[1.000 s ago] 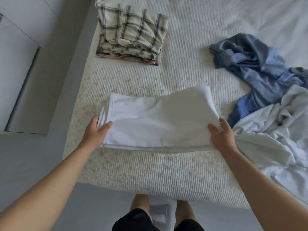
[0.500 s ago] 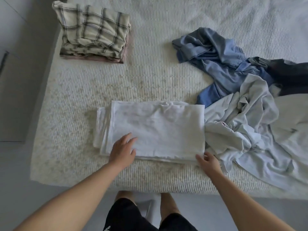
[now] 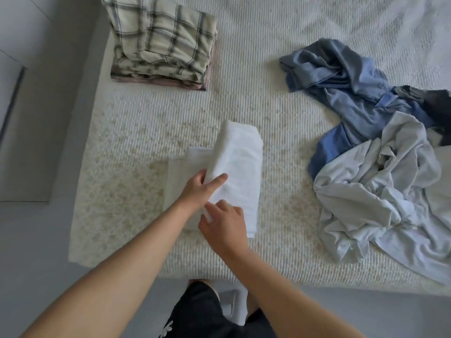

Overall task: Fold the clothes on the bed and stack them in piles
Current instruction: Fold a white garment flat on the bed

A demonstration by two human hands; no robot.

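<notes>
So I'm mid-fold on the white garment (image 3: 234, 167), dead centre of the bed (image 3: 280, 106). Left hand (image 3: 200, 189) pinches the flap, thumb on top and fingers tucked under. Right hand (image 3: 223, 223) rests on the near end, fingers loosely bent; can't tell if it's actually gripping. My tip: pin that near edge flat, lay the flap over so the edges line up, then smooth outward. Finished plaid pile (image 3: 161, 42) sits at 11 o'clock, the unfolded heap (image 3: 380, 167) at 3 o'clock.
</notes>
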